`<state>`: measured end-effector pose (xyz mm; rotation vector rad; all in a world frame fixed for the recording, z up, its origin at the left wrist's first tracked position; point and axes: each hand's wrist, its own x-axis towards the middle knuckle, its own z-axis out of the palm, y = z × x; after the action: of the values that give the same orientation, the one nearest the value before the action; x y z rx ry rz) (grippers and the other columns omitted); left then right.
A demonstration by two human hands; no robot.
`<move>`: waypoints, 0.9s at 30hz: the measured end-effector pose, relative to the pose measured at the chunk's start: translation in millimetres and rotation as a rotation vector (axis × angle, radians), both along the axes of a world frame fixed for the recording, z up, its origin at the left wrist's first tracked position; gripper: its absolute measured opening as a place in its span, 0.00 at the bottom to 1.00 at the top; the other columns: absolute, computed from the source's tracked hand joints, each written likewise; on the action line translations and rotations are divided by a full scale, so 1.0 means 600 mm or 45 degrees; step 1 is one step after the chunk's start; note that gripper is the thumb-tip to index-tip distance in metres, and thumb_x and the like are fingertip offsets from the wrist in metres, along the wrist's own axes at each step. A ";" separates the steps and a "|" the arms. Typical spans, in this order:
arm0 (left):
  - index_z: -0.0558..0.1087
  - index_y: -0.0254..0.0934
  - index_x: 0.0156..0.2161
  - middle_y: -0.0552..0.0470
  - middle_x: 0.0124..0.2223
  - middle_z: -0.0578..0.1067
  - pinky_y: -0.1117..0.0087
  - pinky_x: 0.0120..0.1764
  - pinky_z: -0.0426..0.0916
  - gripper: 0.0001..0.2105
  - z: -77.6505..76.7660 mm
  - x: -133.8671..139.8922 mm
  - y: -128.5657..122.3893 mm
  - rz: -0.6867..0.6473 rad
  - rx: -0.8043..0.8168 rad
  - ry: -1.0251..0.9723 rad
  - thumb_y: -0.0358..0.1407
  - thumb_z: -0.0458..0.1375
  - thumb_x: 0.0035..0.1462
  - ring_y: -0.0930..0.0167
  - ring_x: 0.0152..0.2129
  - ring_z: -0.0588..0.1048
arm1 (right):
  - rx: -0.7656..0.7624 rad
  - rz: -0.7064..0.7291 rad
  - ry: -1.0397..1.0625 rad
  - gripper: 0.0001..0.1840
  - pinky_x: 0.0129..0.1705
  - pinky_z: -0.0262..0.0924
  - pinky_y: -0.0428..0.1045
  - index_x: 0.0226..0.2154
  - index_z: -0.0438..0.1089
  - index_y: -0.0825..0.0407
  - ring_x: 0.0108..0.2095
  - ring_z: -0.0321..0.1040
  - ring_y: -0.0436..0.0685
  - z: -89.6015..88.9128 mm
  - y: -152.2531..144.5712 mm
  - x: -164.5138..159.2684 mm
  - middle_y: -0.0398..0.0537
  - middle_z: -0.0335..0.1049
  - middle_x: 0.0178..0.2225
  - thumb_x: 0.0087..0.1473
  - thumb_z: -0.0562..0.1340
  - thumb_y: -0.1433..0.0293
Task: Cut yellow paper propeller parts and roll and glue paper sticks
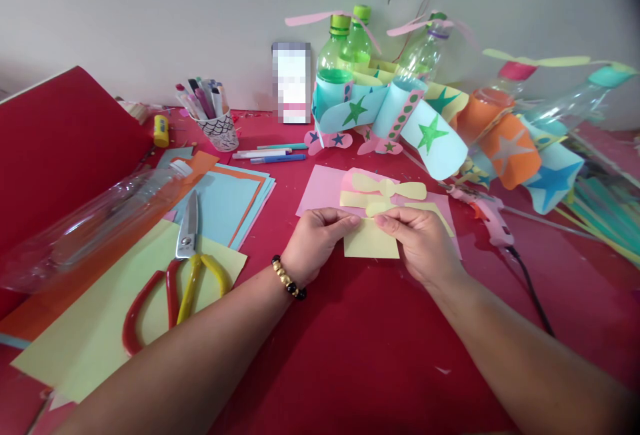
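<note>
Left hand and right hand pinched upper edge of small yellow paper over table, well short of table's far edge. Pink sheet lay just beyond; scissors left, glue gun right; bottle models stood near far edge.

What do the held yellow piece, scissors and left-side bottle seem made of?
Yellow piece: matte paper or thin card, by its flat sheet and crisp edges.
Scissors: metal blades, probably steel, by their grey sheen; evenly coloured handles, perhaps plastic.
Bottle: glossy clear plastic, likely, from transparent walls and highlights.
</note>
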<state>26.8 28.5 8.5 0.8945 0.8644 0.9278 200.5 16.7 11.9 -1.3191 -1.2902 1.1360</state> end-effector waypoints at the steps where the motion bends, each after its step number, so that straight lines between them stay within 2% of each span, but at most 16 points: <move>1: 0.75 0.31 0.30 0.50 0.29 0.76 0.74 0.30 0.67 0.10 0.000 0.000 0.000 -0.001 -0.003 0.003 0.38 0.63 0.49 0.75 0.24 0.72 | -0.010 0.001 0.024 0.05 0.36 0.60 0.49 0.27 0.76 0.49 0.31 0.66 0.53 -0.001 0.000 0.000 0.44 0.73 0.27 0.47 0.67 0.65; 5: 0.74 0.31 0.31 0.50 0.30 0.76 0.72 0.30 0.67 0.09 0.001 0.000 -0.001 -0.034 -0.021 0.011 0.37 0.63 0.49 0.74 0.25 0.72 | -0.056 0.058 0.106 0.06 0.39 0.62 0.49 0.32 0.77 0.48 0.34 0.68 0.53 -0.004 0.001 -0.001 0.45 0.75 0.31 0.47 0.67 0.67; 10: 0.74 0.31 0.31 0.50 0.28 0.74 0.74 0.29 0.64 0.08 0.006 0.001 -0.003 -0.042 -0.001 0.027 0.35 0.63 0.48 0.76 0.24 0.70 | -0.014 0.136 0.066 0.06 0.36 0.63 0.48 0.33 0.77 0.48 0.32 0.68 0.51 -0.004 -0.003 -0.003 0.44 0.75 0.30 0.48 0.66 0.68; 17: 0.73 0.31 0.30 0.51 0.27 0.74 0.73 0.29 0.64 0.07 0.009 0.000 -0.002 -0.107 -0.070 0.008 0.35 0.62 0.49 0.75 0.23 0.70 | 0.138 0.107 -0.112 0.05 0.30 0.61 0.47 0.33 0.77 0.47 0.29 0.66 0.51 0.001 -0.008 -0.006 0.43 0.73 0.28 0.50 0.65 0.68; 23: 0.73 0.31 0.29 0.50 0.28 0.75 0.71 0.30 0.66 0.07 0.008 -0.001 -0.002 -0.120 -0.194 -0.073 0.35 0.62 0.48 0.73 0.24 0.73 | 0.131 0.102 -0.147 0.06 0.30 0.63 0.48 0.33 0.77 0.46 0.29 0.68 0.52 0.000 -0.009 -0.003 0.43 0.74 0.28 0.50 0.65 0.70; 27: 0.74 0.32 0.29 0.50 0.28 0.76 0.72 0.31 0.66 0.07 0.007 -0.002 -0.001 -0.125 -0.199 -0.096 0.35 0.63 0.48 0.74 0.24 0.73 | 0.129 0.094 -0.144 0.06 0.31 0.64 0.49 0.33 0.77 0.46 0.30 0.69 0.54 -0.001 -0.011 -0.001 0.43 0.75 0.28 0.50 0.65 0.69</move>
<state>25.7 27.9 12.6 0.7557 0.8096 0.7924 200.1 10.1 11.3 -1.2850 -1.4700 1.0445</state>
